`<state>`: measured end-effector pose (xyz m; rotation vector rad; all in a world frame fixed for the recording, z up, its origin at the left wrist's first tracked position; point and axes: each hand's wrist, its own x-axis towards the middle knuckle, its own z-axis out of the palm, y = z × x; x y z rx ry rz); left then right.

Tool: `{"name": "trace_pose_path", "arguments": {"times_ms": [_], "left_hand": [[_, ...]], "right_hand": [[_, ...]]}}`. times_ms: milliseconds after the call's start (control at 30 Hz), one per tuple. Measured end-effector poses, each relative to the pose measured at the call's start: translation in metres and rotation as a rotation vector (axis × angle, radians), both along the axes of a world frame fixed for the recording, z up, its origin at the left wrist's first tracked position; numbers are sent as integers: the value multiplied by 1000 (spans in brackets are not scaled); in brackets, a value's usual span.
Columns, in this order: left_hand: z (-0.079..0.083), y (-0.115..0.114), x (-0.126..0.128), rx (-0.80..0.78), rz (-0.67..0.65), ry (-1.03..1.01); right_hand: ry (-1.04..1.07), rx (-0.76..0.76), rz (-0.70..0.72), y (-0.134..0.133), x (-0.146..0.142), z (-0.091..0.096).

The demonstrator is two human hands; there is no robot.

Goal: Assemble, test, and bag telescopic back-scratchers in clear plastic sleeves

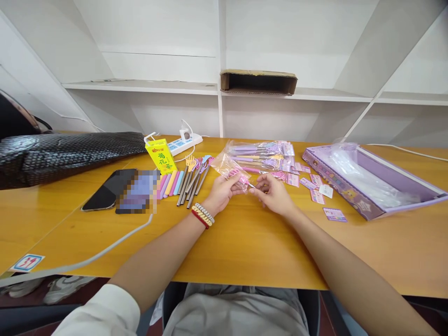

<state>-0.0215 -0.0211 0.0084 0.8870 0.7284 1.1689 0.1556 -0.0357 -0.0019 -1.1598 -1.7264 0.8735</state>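
My left hand is closed around a clear plastic bag. Inside or against the bag shows a pink back scratcher with a hand-shaped head. My right hand pinches the thin metal end that points toward it; the fingers partly cover this end. Beyond both hands lie several bagged back scratchers in purple, yellow and pink, with printed cards at their right ends. To the left, loose metal rods with hand-shaped heads lie beside a row of coloured handles.
Small printed cards lie scattered at the right, before an open purple box holding clear bags. At the left are a yellow tea carton, a power strip, a phone and a black wrapped bundle. A white cable crosses the table.
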Motion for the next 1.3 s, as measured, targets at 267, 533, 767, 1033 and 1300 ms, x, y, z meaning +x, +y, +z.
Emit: {"name": "trace_pose_path", "arguments": {"times_ms": [267, 533, 767, 1033, 1300], "left_hand": [[4, 12, -15, 94, 248, -8], [0, -3, 0, 176, -32, 219], [2, 6, -11, 92, 97, 134], [0, 6, -11, 53, -34, 148], [-3, -11, 4, 138, -387, 353]], "right_hand": [[-310, -49, 186, 15, 27, 1], [-69, -81, 175, 1, 4, -3], [58, -289, 461, 3, 12, 3], [147, -224, 337, 5, 13, -1], [37, -28, 255, 5, 8, -2]]}}
